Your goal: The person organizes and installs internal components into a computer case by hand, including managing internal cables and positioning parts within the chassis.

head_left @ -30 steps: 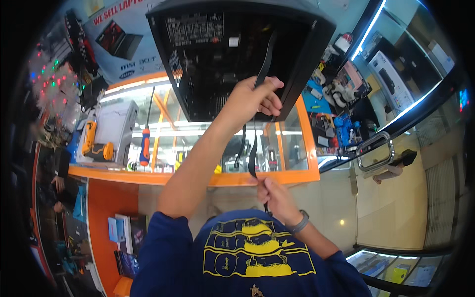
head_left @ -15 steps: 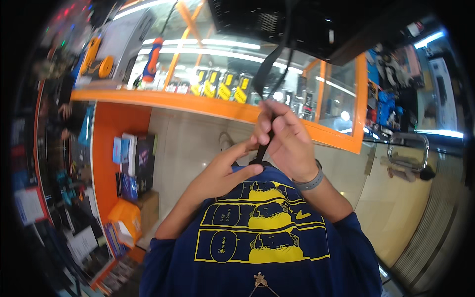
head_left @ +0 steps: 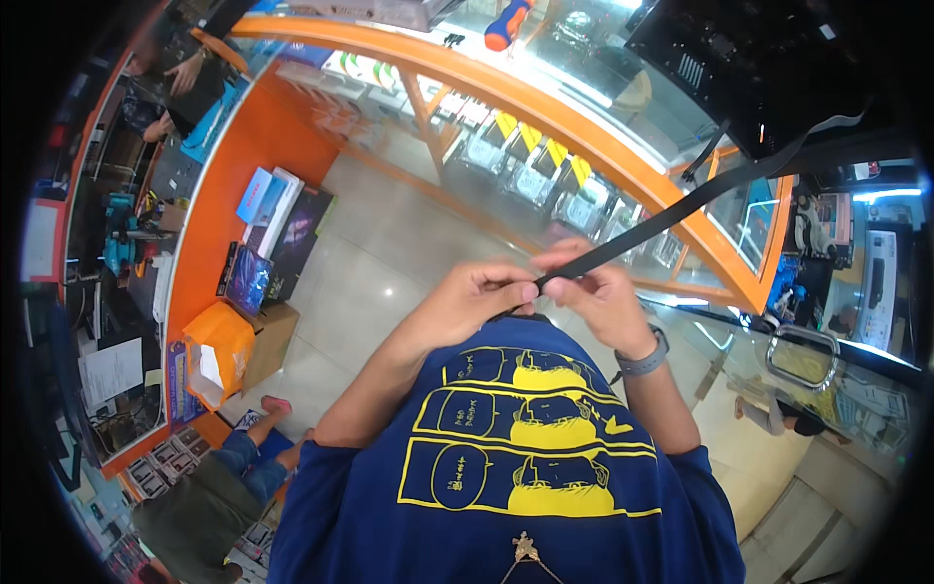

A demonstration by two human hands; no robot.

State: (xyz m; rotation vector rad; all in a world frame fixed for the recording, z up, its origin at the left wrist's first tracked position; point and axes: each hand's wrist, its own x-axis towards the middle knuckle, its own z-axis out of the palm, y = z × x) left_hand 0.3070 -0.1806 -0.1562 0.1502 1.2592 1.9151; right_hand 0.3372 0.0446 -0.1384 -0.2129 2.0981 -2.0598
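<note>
A long flat black band that looks like a cable (head_left: 671,214) runs from my fingers up to the right, across the orange-edged glass counter. Its far, greyer end lies over a black metal case (head_left: 715,92) with vent slots. My left hand (head_left: 472,304) is closed, thumb and fingers pinching the near end of the cable just above my shirt. Close beside it, my right hand (head_left: 611,310) pinches the cable between thumb and fingers. What lies right between the fingertips is mostly hidden.
The glass display counter (head_left: 545,92) curves across the front, with a blue-and-orange screwdriver (head_left: 506,26) on top. To the left are boxes (head_left: 282,229) and an orange bag (head_left: 219,350). A person (head_left: 199,511) is at lower left; another person's hand (head_left: 185,73) shows at upper left.
My view has shifted, so counter and case sit farther right. The cable, upright before, now stretches away to the upper right. My left fingers have come together on its near end.
</note>
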